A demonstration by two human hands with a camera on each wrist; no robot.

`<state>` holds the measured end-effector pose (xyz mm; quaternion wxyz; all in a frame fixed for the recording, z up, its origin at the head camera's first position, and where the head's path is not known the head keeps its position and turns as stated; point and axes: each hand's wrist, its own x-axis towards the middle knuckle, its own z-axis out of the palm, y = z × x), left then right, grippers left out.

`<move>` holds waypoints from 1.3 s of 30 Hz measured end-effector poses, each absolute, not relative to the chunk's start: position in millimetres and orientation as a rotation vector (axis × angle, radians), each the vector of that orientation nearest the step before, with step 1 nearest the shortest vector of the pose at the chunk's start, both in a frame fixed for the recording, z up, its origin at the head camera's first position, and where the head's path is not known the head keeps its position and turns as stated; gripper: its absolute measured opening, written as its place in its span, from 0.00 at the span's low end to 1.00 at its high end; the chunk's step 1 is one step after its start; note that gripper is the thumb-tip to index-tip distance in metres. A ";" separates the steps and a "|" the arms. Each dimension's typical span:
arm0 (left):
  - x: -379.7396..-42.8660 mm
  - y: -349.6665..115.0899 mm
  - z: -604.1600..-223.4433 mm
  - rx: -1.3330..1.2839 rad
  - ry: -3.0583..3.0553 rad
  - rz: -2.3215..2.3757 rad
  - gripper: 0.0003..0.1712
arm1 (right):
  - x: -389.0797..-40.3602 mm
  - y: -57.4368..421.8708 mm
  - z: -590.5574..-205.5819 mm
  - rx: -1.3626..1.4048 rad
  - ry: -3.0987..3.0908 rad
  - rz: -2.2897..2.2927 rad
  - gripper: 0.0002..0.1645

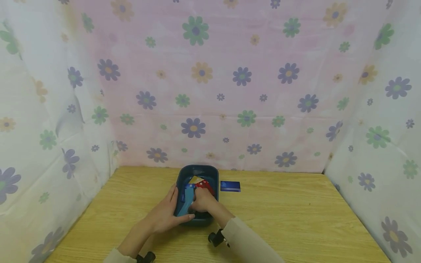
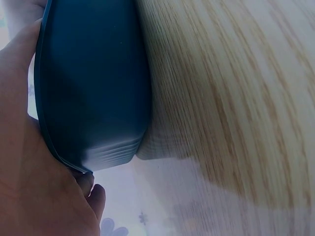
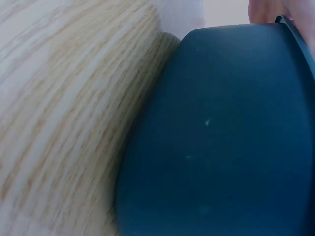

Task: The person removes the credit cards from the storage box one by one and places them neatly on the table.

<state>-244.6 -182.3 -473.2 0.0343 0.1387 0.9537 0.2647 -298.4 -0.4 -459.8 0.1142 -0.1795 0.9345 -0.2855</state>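
Note:
A dark blue plastic bin (image 1: 213,175) stands on the table and holds several cards. Inside it lie a red card (image 1: 204,184), a yellowish card (image 1: 195,179) and a long light blue piece (image 1: 188,199). My left hand (image 1: 162,215) grips the bin at its near left corner, fingers along the left side and thumb across the near rim. In the left wrist view, fingertips (image 2: 96,196) bend at the bin's rim. My right hand (image 1: 203,201) reaches down into the bin with bent fingers beside the light blue piece. Its fingertips are partly hidden, so whether it pinches anything is unclear.
A dark blue card (image 1: 230,186) lies flat on the wooden table (image 1: 279,212), just right of the bin. Flowered cloth (image 1: 217,109) hangs behind the table and along both sides.

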 end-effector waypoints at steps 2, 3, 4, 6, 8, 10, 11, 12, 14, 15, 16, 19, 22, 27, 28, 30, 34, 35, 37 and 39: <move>-244.5 -182.0 -473.0 0.427 2.935 0.811 0.73 | -298.2 0.5 -458.6 -0.499 2.723 -0.884 0.17; -244.4 -181.9 -472.8 0.426 2.936 0.809 0.73 | -298.1 1.0 -457.8 -0.493 2.719 -0.904 0.16; -244.3 -181.9 -472.7 0.426 2.936 0.809 0.73 | -297.8 1.6 -456.8 -0.492 2.715 -0.921 0.16; -244.1 -181.7 -472.3 0.425 2.934 0.808 0.73 | -297.4 2.7 -455.4 -0.498 2.709 -0.961 0.13; -243.8 -181.7 -471.9 0.423 2.931 0.810 0.73 | -297.6 4.0 -454.7 -0.517 2.713 -0.988 0.09; -243.5 -181.8 -471.7 0.423 2.930 0.807 0.73 | -297.7 5.5 -453.9 -0.555 2.720 -1.007 0.06; -243.4 -181.8 -471.7 0.424 2.929 0.804 0.73 | -297.9 6.3 -453.4 -0.578 2.722 -1.017 0.05; -243.3 -181.9 -471.7 0.425 2.929 0.799 0.73 | -297.9 7.2 -452.5 -0.602 2.722 -1.024 0.05; -243.0 -182.0 -471.6 0.423 2.926 0.801 0.73 | -298.3 9.1 -451.0 -0.652 2.709 -1.041 0.06; -242.9 -182.0 -471.5 0.423 2.923 0.802 0.73 | -298.4 10.1 -450.3 -0.678 2.692 -1.057 0.07; -242.8 -182.0 -471.4 0.422 2.921 0.802 0.73 | -298.6 11.0 -449.8 -0.693 2.667 -1.076 0.08; -242.7 -181.8 -471.0 0.419 2.913 0.812 0.73 | -299.0 13.5 -448.6 -0.725 2.574 -1.139 0.13; -242.8 -181.7 -471.2 0.422 2.911 0.809 0.73 | -299.7 15.8 -449.0 -0.738 2.489 -1.183 0.16; -243.3 -181.7 -472.1 0.427 2.908 0.816 0.72 | -304.9 19.6 -451.7 -0.762 2.395 -1.201 0.18; -243.5 -181.8 -472.1 0.427 2.907 0.817 0.73 | -306.3 20.3 -452.0 -0.768 2.380 -1.203 0.19; -243.7 -181.8 -472.1 0.424 2.909 0.818 0.73 | -308.8 21.9 -452.0 -0.784 2.351 -1.215 0.20; -244.2 -181.5 -471.8 0.420 2.912 0.816 0.74 | -310.5 24.7 -448.7 -0.817 2.308 -1.226 0.23; -244.3 -181.5 -471.7 0.418 2.913 0.815 0.74 | -310.4 25.2 -447.6 -0.821 2.300 -1.223 0.24; -244.6 -181.3 -471.4 0.414 2.913 0.810 0.74 | -309.8 26.0 -445.3 -0.826 2.288 -1.211 0.24; -244.7 -181.1 -471.2 0.410 2.911 0.805 0.74 | -308.8 26.6 -443.3 -0.832 2.280 -1.194 0.25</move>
